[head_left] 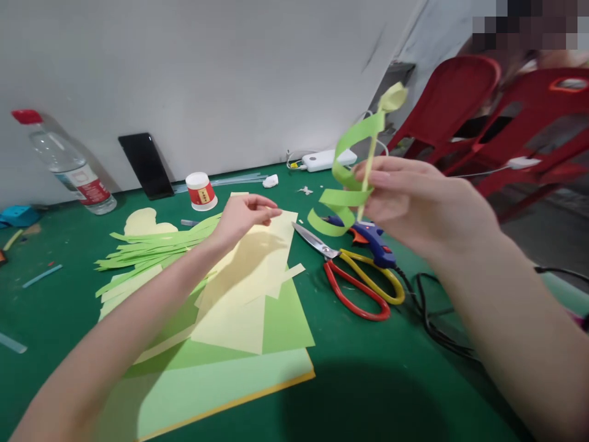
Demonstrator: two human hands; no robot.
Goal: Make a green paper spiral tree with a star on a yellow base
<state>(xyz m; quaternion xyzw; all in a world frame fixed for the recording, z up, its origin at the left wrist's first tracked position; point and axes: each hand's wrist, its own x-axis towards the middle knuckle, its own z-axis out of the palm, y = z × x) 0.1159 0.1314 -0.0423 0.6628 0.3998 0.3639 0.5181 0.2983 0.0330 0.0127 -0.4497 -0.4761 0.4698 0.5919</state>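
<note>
My right hand (pixel 405 196) is raised at the right, closed on a thin pale-yellow paper stem (pixel 372 150). A small rolled pale-yellow paper piece (pixel 393 97) tops the stem, and a curled green paper strip (pixel 343 199) spirals down beside it. Over the stacked papers, my left hand (pixel 246 215) is bent with thumb and fingertips close together; nothing shows between them. Cream paper sheets (pixel 234 319) lie beneath it, and green paper strips (pixel 151 252) are bunched at its left. Scissors with red and yellow handles (pixel 331 253) and a blue glue gun (pixel 375 242) lie below my right hand.
Along the wall stand a water bottle (pixel 69 166), a black phone (pixel 146 166) and a red-and-white paper cup (pixel 201 191). A white power strip (pixel 329 159) lies at the back. Black cable (pixel 437 334) runs down the right side. Red chairs (pixel 451 98) and a person are beyond.
</note>
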